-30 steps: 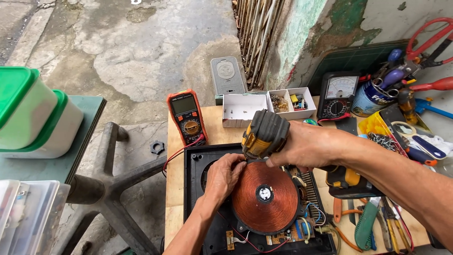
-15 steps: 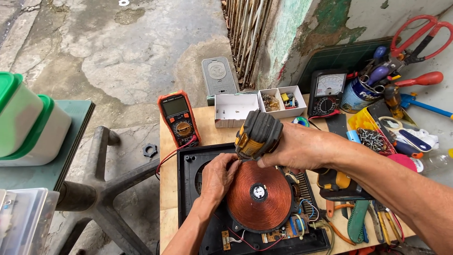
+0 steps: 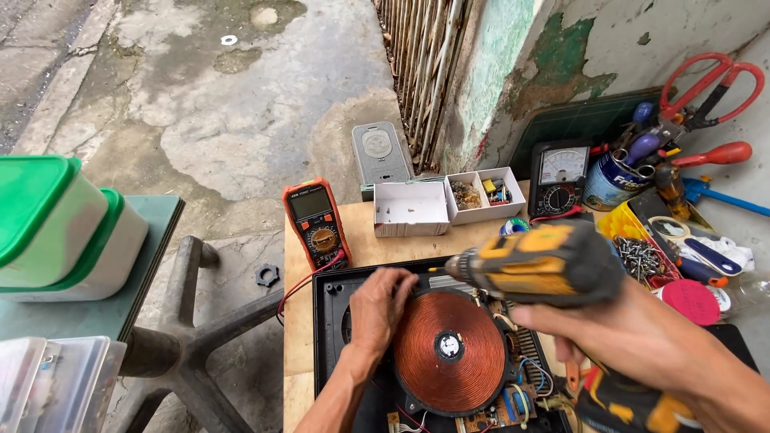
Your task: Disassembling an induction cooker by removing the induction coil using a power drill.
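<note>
While green-lidded tubs (image 3: 56, 232) sit far left and a multimeter (image 3: 317, 222) stands on the bench (image 3: 301, 337), the left hand (image 3: 383, 309) rests, fingers curled, on the open cooker (image 3: 333, 321) beside its copper coil (image 3: 449, 349). The right hand (image 3: 626, 337) is clamped on a yellow drill (image 3: 537, 261), its tip near the left fingers.

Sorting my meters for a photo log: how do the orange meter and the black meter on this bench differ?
The orange multimeter has a digital screen; the black multimeter has a white needle-scale face. The orange one stands at the bench's left rear corner, the black one further right beside the tool can. The orange one is nearer the left hand, the black one nearer the drill in the right hand. Both have a round dial and are propped up.
</note>
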